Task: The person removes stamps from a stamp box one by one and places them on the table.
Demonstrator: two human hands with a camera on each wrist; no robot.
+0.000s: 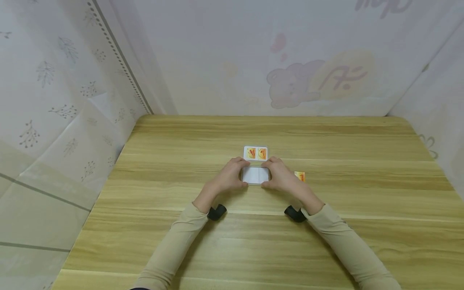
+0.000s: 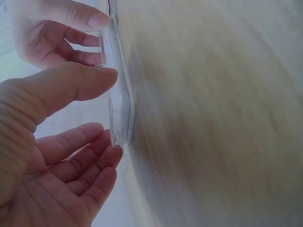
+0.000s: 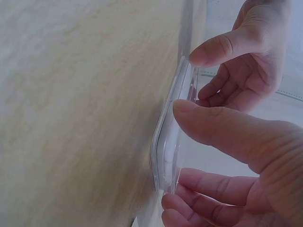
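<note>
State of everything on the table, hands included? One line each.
Left hand: gripping near case's left end
Right hand: gripping its right end
Near clear case: held, white inside; closed or open unclear
Far flat case: lying flat, two orange pictures up
Orange piece: loose, right side

Soft, even light fills the head view, with faint glare on the surface (image 1: 250,253) toward six o'clock. Both wrist views are hazy, the surface blurred toward three o'clock in the left and nine in the right.
</note>
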